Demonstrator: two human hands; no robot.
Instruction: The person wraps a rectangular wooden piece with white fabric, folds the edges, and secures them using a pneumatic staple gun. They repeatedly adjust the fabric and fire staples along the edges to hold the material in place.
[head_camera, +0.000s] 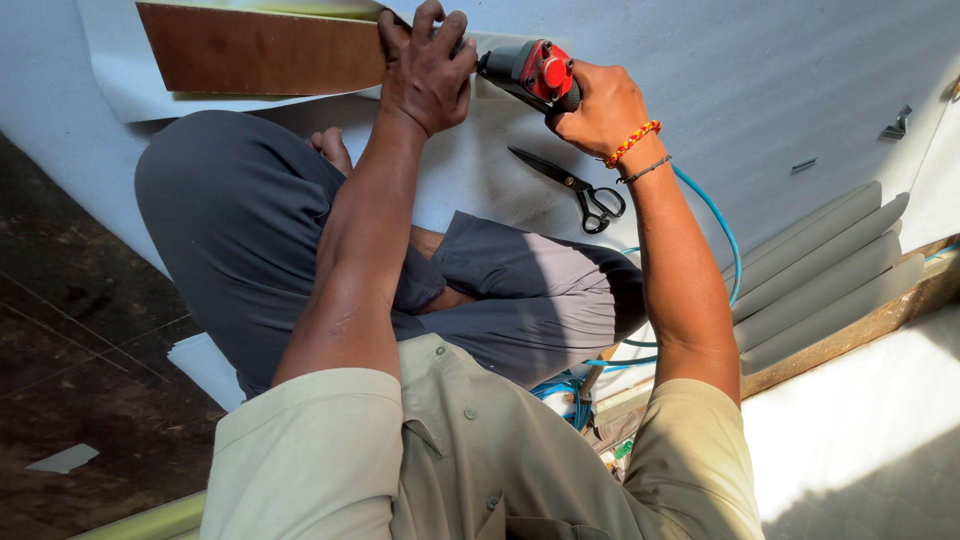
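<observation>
Two hands at work: right hand closed around a red-and-black pneumatic stapler, far centre; left hand pressed flat, fingers spread, on the brown board beside its nose. Black scissors lie just nearer on white sheeting. Blue air hose trails right.

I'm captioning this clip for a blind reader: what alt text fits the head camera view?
A seated person's right hand grips a red air stapler against white sheeting, while the left hand presses the sheeting's edge beside a brown board. Black scissors lie nearby.
</observation>
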